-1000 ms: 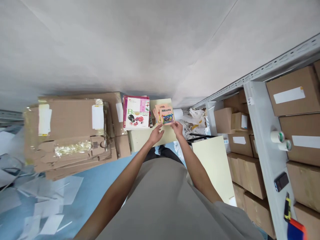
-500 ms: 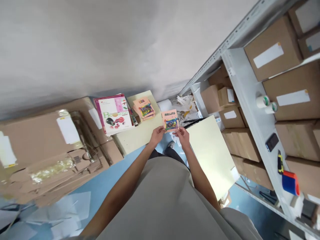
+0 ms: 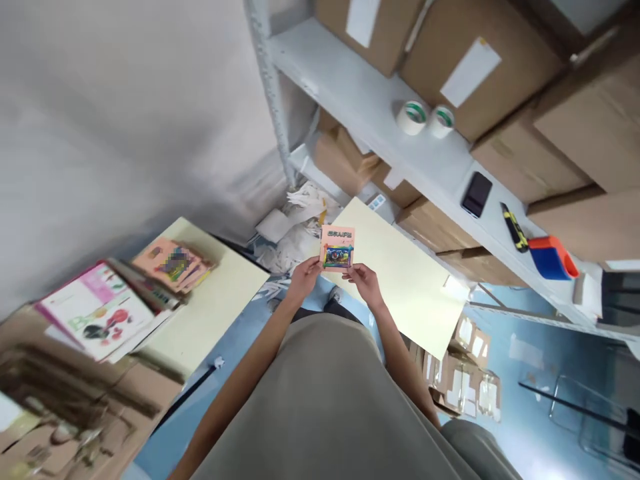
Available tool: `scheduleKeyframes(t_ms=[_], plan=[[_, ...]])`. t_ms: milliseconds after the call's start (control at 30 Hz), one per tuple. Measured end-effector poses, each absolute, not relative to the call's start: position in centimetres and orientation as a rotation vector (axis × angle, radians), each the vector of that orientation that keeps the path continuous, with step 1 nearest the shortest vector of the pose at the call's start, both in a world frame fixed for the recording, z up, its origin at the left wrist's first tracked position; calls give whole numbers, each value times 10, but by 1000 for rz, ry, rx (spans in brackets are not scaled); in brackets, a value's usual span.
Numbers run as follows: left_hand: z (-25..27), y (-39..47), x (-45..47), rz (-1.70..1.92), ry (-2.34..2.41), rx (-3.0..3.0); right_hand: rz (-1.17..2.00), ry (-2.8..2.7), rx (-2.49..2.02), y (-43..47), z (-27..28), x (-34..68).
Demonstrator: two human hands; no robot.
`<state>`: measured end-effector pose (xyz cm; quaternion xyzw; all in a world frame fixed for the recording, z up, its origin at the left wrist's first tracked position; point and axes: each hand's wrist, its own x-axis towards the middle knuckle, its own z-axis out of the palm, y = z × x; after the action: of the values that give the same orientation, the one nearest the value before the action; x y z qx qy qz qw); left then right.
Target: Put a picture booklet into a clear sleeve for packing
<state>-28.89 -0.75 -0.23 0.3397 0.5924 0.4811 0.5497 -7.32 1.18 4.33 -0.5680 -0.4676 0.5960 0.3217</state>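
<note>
A small pink booklet (image 3: 337, 246) with a colourful picture on its cover is held up in front of me. My left hand (image 3: 303, 278) grips its lower left corner and my right hand (image 3: 365, 283) grips its lower right corner. Behind the booklet lies a pale yellow board (image 3: 405, 267). To the left, a stack of similar pink booklets (image 3: 173, 265) sits on a pale yellow table (image 3: 215, 303) beside larger pink and white books (image 3: 97, 311).
A grey metal shelf (image 3: 375, 120) at the right carries cardboard boxes (image 3: 465, 60), two tape rolls (image 3: 425, 119), a black phone (image 3: 476, 193), a yellow-black tool (image 3: 514, 227) and an orange-blue object (image 3: 550, 257). White bags (image 3: 295, 223) lie by the wall. Flattened cardboard (image 3: 45, 400) is at the lower left.
Both hands lifted one pink booklet off the stack and carried it right, away from the table, as my view swung toward the shelf.
</note>
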Motion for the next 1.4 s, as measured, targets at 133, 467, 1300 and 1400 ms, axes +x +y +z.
scheduleKeyframes(t_ms=[133, 467, 1300, 1400], plan=[[9, 29, -225, 1004, 1341, 836, 1475, -1133, -1491, 16, 44, -1], [41, 67, -124, 837, 1233, 1005, 1348, -924, -1505, 17, 38, 104], [69, 52, -93, 851, 1153, 1108, 1007, -1103, -1613, 19, 73, 88], [80, 41, -90, 820, 1213, 1296, 1078, -1055, -1598, 22, 80, 70]])
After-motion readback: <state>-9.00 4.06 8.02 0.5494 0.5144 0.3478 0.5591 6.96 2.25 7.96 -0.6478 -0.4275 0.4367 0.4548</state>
